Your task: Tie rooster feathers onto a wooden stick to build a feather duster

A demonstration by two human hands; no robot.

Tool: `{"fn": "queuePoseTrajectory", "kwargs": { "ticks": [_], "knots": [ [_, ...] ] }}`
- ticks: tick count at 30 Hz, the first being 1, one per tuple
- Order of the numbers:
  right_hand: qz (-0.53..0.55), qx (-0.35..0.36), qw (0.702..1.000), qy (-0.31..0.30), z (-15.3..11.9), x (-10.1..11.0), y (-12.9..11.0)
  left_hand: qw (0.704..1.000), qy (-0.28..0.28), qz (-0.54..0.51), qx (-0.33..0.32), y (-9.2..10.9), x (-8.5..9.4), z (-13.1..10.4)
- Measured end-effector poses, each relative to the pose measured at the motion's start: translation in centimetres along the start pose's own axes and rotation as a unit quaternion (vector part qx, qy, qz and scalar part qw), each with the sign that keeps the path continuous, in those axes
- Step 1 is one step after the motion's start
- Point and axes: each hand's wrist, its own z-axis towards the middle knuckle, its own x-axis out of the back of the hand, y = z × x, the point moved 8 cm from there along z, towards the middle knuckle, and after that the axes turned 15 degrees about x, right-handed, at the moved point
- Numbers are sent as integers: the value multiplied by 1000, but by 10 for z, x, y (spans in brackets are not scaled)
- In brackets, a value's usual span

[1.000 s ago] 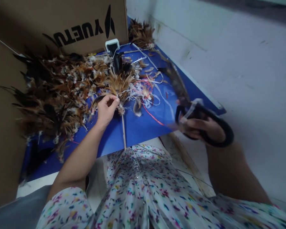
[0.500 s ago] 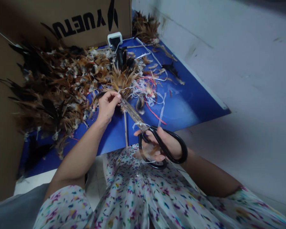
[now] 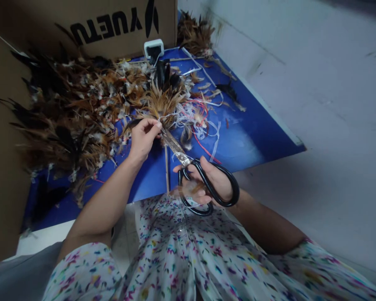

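My left hand (image 3: 143, 141) is closed in a pinch at the base of a brown feather bundle (image 3: 163, 100), on what looks like a thin white string (image 3: 168, 115). In my right hand (image 3: 218, 180) are large black-handled scissors (image 3: 184, 159), with fingers through the loops. Their worn blades point away from me, and the tips lie beside my left fingertips. Whether the blades touch the string is hidden. A thin stick (image 3: 167, 171) runs from below the bundle toward the table's front edge. A small blurred brown tuft (image 3: 192, 188) shows by my right fingers.
Loose brown and black feathers (image 3: 81, 100) cover the left of the blue table (image 3: 253, 133). Tangled white and pink strings (image 3: 200, 115) lie right of the bundle. A cardboard box (image 3: 122, 46) and a white-framed object (image 3: 153, 44) stand behind. More feathers (image 3: 196, 35) sit by the wall (image 3: 316, 83).
The scissors and my right hand have moved slightly up and left, and the handles have turned a little. My left hand keeps its pinch at the bundle. The whole view has shifted slightly.
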Motion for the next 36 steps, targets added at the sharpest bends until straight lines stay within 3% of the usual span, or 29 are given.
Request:
{"fn": "queuePoseTrajectory", "kwargs": {
  "ticks": [16,29,36],
  "knots": [
    [-10,11,999,47,20,1,4,1000,8,-1,5,1,2,-3],
    [-51,12,998,18,21,2,2,1000,-14,19,-11,5,-2,-6],
    [-162,-6,986,32,1,13,-27,996,60,-21,-63,14,18,-1]
  ]
}}
